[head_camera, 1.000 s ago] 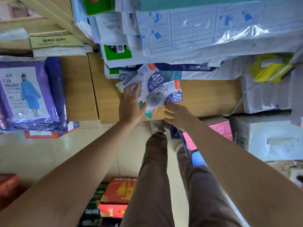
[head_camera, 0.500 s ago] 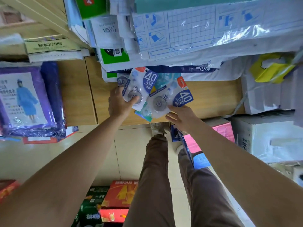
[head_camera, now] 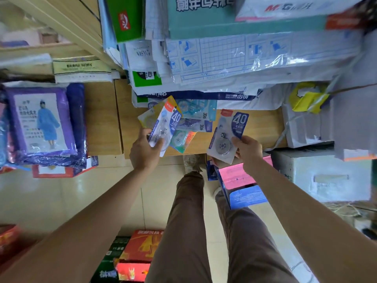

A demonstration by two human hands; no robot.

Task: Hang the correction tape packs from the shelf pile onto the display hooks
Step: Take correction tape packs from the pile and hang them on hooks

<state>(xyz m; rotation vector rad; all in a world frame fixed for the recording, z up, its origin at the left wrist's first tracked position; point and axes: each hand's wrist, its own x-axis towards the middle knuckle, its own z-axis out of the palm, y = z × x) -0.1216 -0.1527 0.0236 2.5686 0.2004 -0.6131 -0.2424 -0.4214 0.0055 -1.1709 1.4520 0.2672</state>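
One correction tape pack [head_camera: 229, 129] hangs just right of the shelf pile [head_camera: 193, 117], its lower corner pinched by my right hand [head_camera: 248, 152]. My left hand [head_camera: 142, 154] pinches another pack [head_camera: 163, 129] at the pile's left edge. Light, stiff, slick cards, I judge, so grip the card edge. Paper stacks [head_camera: 224, 58] overhang the pile, and no hooks show.

A person's left hand [head_camera: 145, 150] grips a correction tape pack [head_camera: 164, 127] marked "40" over a wooden shelf [head_camera: 259, 127]. The right hand [head_camera: 248, 152] pinches a second pack [head_camera: 229, 133], also marked "40", by its lower edge, well apart from the first. Between them a small pile of teal packs [head_camera: 195, 113], some marked "30m", lies on the shelf. A purple raincoat package [head_camera: 40, 121] sits at left, and brown trousers [head_camera: 187, 217] fill the foreground.
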